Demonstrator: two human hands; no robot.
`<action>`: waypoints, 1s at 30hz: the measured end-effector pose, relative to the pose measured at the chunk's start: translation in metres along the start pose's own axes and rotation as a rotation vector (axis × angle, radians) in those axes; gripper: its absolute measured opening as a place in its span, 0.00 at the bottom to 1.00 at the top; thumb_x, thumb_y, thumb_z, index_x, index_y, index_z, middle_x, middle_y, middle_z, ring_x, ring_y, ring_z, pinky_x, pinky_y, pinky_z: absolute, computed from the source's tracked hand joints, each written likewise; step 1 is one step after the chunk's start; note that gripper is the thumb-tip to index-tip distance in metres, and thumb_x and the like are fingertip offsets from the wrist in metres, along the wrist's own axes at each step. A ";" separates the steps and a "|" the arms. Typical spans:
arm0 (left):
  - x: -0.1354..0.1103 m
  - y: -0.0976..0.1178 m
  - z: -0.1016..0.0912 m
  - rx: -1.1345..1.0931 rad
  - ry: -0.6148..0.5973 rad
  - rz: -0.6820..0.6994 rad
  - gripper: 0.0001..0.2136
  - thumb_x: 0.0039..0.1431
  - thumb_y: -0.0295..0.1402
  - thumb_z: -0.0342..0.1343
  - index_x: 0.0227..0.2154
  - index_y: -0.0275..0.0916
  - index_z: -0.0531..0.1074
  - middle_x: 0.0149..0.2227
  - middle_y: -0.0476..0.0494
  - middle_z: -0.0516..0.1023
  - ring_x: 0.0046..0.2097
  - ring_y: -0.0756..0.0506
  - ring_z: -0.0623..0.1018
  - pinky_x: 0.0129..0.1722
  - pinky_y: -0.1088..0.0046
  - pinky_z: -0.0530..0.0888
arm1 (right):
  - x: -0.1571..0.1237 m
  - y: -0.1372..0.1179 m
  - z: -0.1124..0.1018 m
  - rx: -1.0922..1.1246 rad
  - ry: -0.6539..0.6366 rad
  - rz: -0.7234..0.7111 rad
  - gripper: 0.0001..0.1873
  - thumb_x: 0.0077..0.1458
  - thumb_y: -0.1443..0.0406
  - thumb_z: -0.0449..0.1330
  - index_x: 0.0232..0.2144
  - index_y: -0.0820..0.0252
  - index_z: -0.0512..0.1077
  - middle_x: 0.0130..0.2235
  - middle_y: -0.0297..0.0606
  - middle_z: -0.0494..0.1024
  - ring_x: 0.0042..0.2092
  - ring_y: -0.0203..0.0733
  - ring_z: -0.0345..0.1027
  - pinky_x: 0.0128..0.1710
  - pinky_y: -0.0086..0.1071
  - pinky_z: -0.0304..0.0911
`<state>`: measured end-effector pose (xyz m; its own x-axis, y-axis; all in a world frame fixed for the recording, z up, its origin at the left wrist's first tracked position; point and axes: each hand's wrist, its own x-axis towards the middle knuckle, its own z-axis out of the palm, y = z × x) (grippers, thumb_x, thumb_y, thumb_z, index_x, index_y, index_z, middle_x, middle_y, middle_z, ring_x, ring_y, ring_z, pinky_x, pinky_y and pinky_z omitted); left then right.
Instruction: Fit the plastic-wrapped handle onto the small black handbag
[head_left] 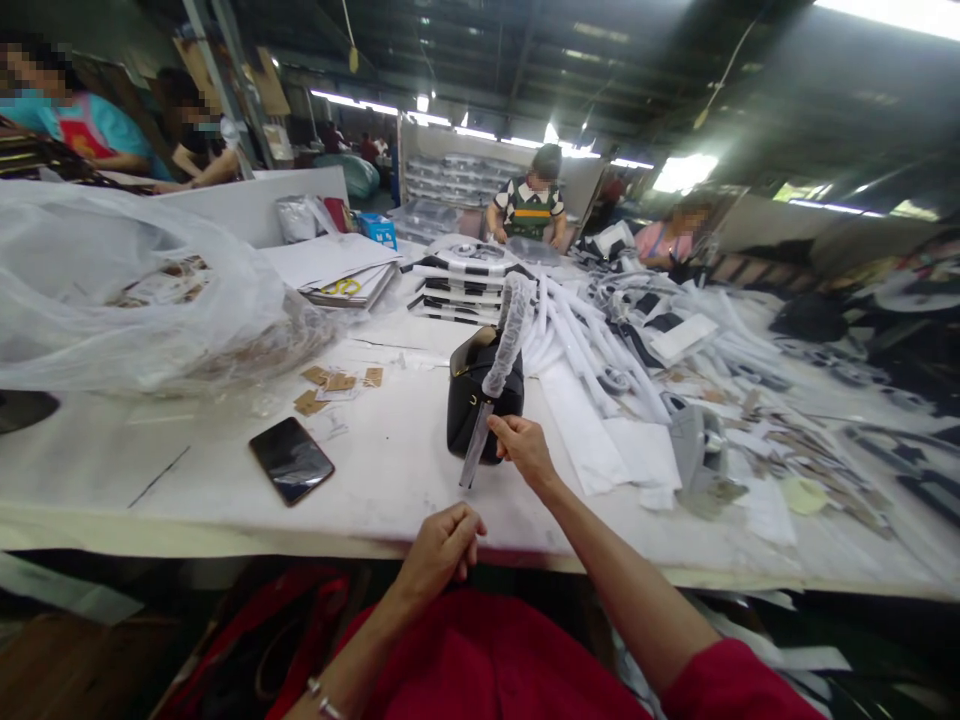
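I log a phone (292,460) lying flat, leftmost on the desk (202,510). Left hand (446,541) at the front edge: fingers curled, grip I can't tell. Black bag (463,405) beyond; right hand (523,447) pinching its clear-sleeved strip (473,458), fingers closed.

I've got a big white table (390,480) across the lower frame, dark roof (465,50) up top, glowing tube lights (352,101) upper middle, grey posts (217,80) and a pale low partition (247,205) upper left.
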<state>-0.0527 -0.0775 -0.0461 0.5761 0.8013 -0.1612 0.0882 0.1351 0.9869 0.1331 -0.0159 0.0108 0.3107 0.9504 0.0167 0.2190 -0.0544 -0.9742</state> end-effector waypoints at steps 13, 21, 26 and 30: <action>0.077 0.023 -0.020 0.141 0.212 0.206 0.17 0.58 0.45 0.50 0.41 0.38 0.71 0.36 0.43 0.80 0.39 0.42 0.79 0.41 0.66 0.73 | -0.013 0.025 0.006 -0.032 -0.174 0.015 0.12 0.47 0.57 0.62 0.22 0.60 0.74 0.18 0.31 0.72 0.20 0.33 0.63 0.21 0.27 0.57; 0.073 0.004 -0.014 0.162 0.107 -0.119 0.17 0.53 0.50 0.51 0.28 0.38 0.67 0.20 0.49 0.74 0.16 0.50 0.68 0.15 0.77 0.60 | -0.004 0.021 0.011 -0.048 -0.087 0.159 0.12 0.45 0.58 0.62 0.25 0.62 0.76 0.16 0.30 0.70 0.18 0.33 0.61 0.19 0.26 0.55; 0.043 0.002 -0.019 0.133 0.042 -0.169 0.17 0.50 0.49 0.56 0.22 0.38 0.68 0.16 0.50 0.70 0.16 0.49 0.67 0.16 0.75 0.62 | -0.022 0.030 0.002 -0.225 -0.198 0.025 0.18 0.47 0.49 0.60 0.26 0.55 0.80 0.18 0.34 0.73 0.22 0.43 0.68 0.24 0.35 0.64; 0.026 -0.002 -0.035 0.222 0.068 -0.112 0.10 0.46 0.41 0.62 0.20 0.41 0.73 0.18 0.50 0.71 0.20 0.47 0.70 0.18 0.73 0.61 | -0.021 0.061 -0.024 -0.391 0.042 -0.214 0.16 0.50 0.43 0.56 0.26 0.35 0.80 0.24 0.37 0.77 0.28 0.53 0.75 0.28 0.45 0.70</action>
<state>-0.0663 -0.0368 -0.0520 0.4973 0.8269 -0.2623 0.3287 0.1002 0.9391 0.1618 -0.0468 -0.0434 0.2556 0.9402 0.2252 0.6132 0.0225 -0.7896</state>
